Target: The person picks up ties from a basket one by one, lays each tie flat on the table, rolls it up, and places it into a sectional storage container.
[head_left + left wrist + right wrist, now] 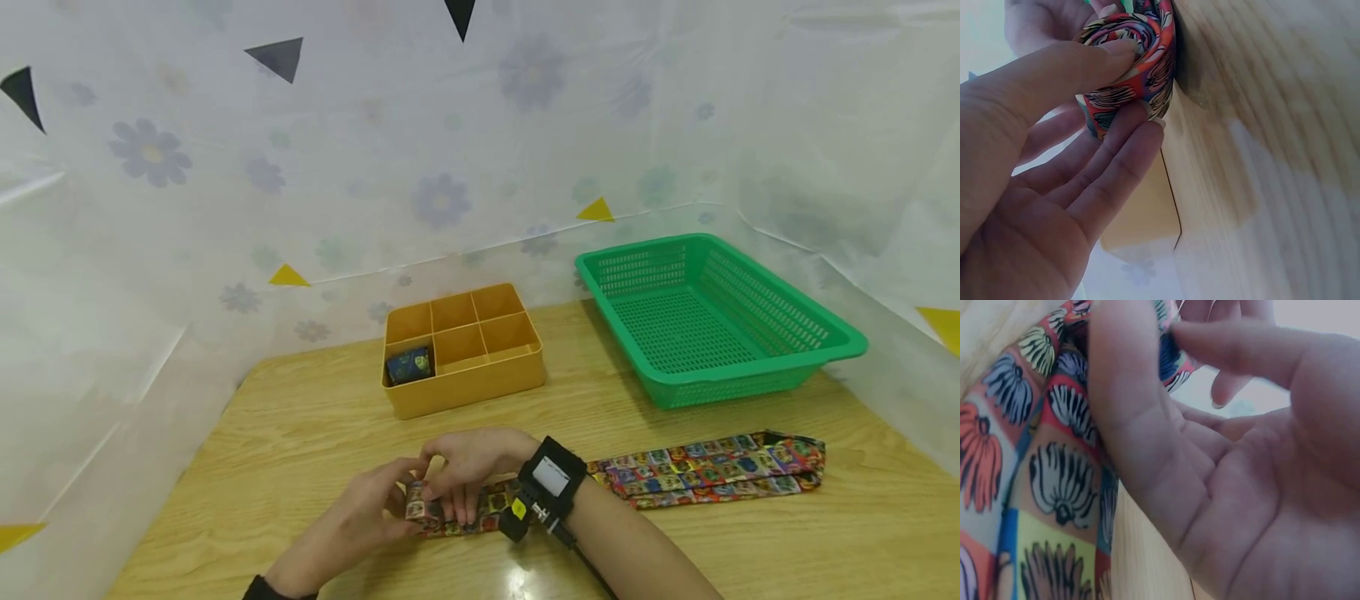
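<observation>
A colourful patterned necktie (pixel 697 471) lies lengthwise on the table, with a folded-over loop at its right. Its left end is wound into a tight roll (pixel 1159 75), the spiral showing in the left wrist view. My left hand (pixel 360 508) grips this roll, thumb on the spiral face and fingers round the outside. From above, my right hand (pixel 476 462) holds the tie at the roll, thumb against the coil and fingers down on the flat strip (pixel 1063 469). A wrist camera and strap partly cover the middle of the tie.
Behind the hands stands a yellow-orange divided box (pixel 465 387), with a dark patterned folded bundle (pixel 409 365) in its front left compartment. A green plastic basket (pixel 750 371) is at the back right. Flower-printed sheeting (pixel 360 167) hangs behind the wooden table (pixel 300 417).
</observation>
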Tool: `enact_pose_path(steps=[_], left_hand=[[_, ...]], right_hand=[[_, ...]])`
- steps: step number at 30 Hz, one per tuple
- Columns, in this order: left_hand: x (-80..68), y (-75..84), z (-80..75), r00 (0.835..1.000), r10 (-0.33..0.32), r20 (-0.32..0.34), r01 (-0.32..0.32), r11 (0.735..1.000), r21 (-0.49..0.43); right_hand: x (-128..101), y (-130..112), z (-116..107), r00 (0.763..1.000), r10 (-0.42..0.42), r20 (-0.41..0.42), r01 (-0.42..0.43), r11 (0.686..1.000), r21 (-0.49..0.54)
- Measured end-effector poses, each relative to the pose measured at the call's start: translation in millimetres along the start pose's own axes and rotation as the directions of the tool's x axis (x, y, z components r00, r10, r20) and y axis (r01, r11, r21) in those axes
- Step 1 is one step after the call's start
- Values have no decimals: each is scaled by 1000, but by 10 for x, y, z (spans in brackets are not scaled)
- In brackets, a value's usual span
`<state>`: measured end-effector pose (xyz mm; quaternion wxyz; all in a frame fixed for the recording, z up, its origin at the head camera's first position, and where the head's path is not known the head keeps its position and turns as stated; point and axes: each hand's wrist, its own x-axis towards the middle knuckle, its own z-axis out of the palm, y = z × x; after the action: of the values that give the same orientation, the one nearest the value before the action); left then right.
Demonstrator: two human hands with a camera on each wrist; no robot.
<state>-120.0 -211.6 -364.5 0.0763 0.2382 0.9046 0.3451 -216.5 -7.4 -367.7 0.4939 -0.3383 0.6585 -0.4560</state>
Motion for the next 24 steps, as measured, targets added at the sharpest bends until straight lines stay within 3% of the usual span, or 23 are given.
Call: enact_pose_path(steps=[6, 11, 18, 24], left_hand=[[32, 52, 15, 1000, -31, -7, 31, 999, 40], [63, 97, 36, 1000, -27, -9, 27, 997, 77], [106, 136, 63, 995, -95, -11, 96, 994, 52], [106, 128, 92, 999, -42, -35, 43, 998, 48]], right_hand=[[0, -2, -10, 1000, 14, 26, -16, 998, 55], [33, 22, 9, 1000, 13, 21, -14, 1000, 21], [65, 49, 69, 998, 20, -63, -18, 1000, 20], [36, 46, 94, 995, 30, -95, -28, 999, 15]])
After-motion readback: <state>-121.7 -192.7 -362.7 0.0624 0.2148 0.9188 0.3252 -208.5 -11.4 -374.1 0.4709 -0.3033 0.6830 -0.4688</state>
